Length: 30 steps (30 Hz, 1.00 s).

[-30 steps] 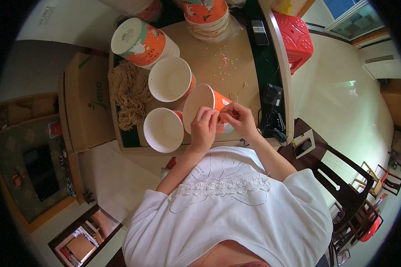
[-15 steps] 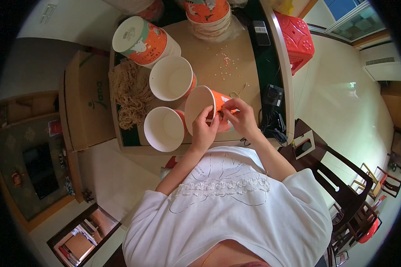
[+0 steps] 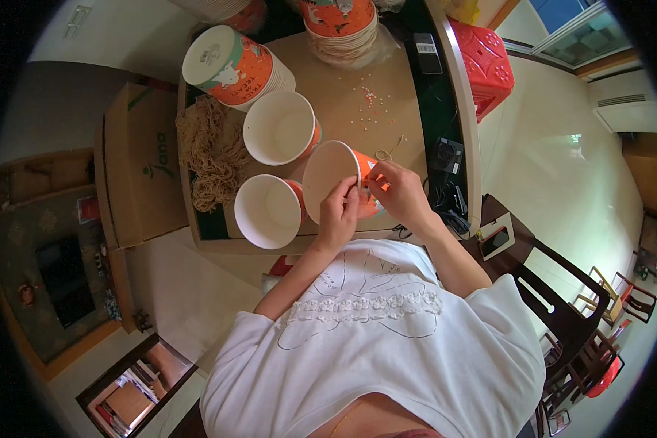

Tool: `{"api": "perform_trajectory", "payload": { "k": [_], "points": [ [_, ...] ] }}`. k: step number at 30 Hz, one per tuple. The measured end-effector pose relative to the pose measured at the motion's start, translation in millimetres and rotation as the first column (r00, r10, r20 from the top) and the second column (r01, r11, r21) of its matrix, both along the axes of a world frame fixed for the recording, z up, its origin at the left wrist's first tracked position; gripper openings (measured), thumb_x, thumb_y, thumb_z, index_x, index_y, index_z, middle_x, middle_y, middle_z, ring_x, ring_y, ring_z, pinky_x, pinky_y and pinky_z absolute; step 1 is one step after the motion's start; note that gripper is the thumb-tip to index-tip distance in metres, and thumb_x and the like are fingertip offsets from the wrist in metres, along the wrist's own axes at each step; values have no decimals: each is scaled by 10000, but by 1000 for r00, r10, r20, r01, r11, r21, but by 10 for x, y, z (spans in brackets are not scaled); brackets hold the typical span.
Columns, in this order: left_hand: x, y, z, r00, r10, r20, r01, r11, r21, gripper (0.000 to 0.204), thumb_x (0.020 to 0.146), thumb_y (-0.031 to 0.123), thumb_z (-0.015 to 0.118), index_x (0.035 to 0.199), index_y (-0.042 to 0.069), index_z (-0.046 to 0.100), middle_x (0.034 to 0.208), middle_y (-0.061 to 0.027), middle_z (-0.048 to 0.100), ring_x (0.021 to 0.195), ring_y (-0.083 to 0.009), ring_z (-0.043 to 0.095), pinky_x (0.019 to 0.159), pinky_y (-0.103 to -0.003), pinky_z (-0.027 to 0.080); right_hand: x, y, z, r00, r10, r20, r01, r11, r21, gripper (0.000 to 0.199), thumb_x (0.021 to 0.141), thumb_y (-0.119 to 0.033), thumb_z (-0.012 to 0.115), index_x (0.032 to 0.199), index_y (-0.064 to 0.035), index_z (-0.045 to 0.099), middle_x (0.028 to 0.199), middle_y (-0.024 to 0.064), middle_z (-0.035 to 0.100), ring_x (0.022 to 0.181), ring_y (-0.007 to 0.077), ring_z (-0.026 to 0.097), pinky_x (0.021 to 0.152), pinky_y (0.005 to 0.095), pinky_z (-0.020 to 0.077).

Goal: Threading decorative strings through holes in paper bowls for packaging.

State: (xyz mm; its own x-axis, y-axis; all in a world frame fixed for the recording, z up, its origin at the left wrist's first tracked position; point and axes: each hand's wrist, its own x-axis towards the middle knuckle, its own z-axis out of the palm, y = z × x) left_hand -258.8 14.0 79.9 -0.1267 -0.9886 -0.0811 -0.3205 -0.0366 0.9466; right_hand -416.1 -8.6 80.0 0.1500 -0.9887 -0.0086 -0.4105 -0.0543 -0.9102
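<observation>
An orange-printed paper bucket (image 3: 325, 171) with a white inside lies tilted, its mouth turned toward the left. My left hand (image 3: 339, 213) grips its rim at the near side, fingers closed over the edge. Against the bucket's printed outer wall, my right hand (image 3: 401, 193) is pinched on something too small to make out. The fingertips of both hands almost meet by the rim. Two more paper buckets, one farther back (image 3: 279, 128) and one nearer (image 3: 269, 212), lie to the left with their white insides showing. A short loop of string (image 3: 385, 155) rests just beyond my right hand.
A heap of brown string (image 3: 213, 153) lies at the table's left, below a stack of nested buckets (image 3: 241, 69). Another stack (image 3: 341, 33) stands at the back. Small beads (image 3: 371, 98) are scattered on the cardboard. Black devices (image 3: 447, 155) line the right edge.
My left hand's fingers have shifted up and closed along the rim. My right hand has moved slightly, its fingertips now closer to the rim. The bucket has turned a little.
</observation>
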Motion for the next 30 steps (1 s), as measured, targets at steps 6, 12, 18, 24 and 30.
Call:
{"api": "perform_trajectory", "payload": {
  "k": [6, 12, 18, 24, 30],
  "points": [
    [-20, -23, -72, 999, 4, 32, -4, 1000, 11, 215, 890, 63, 551, 1087, -13, 591, 902, -99, 660, 793, -143, 625, 707, -285, 495, -28, -15, 16, 997, 16, -76, -21, 998, -56, 78, 754, -55, 610, 822, -26, 588, 827, 151, 611, 727, 341, 619, 619, 397, 500],
    [-31, -77, -111, 957, -41, 286, 89, 984, -155, 139, 867, 72, 579, 988, 28, 633, 814, -129, 664, 723, -243, 666, 644, -311, 517, -35, 24, 29, 985, 58, -165, -58, 998, 5, 67, 771, -83, 597, 818, -36, 598, 825, 143, 610, 726, 341, 615, 625, 405, 495],
    [9, -84, -323, 962, -96, 256, 119, 990, -75, 85, 866, 90, 587, 917, 22, 590, 768, -130, 656, 643, -242, 663, 570, -324, 511, -41, 75, -209, 988, 101, -117, -96, 994, 53, 75, 779, -71, 600, 845, -38, 611, 827, 141, 630, 730, 339, 620, 645, 399, 502],
    [109, -72, -513, 997, 71, 17, -72, 995, 66, 84, 851, 55, 555, 911, 36, 499, 767, -144, 649, 683, -281, 667, 585, -370, 529, -49, 82, -380, 990, 103, -93, -89, 986, 144, 119, 781, -62, 618, 888, -12, 603, 804, 160, 652, 759, 327, 640, 662, 367, 507],
    [88, -41, -582, 997, 65, -49, -64, 997, 36, 145, 841, 47, 562, 982, 17, 552, 809, -140, 660, 763, -268, 671, 659, -351, 535, -24, 57, -462, 989, 104, -104, -87, 983, 161, 137, 790, -58, 620, 918, -10, 608, 815, 169, 654, 760, 302, 655, 668, 343, 512]
  ]
}}
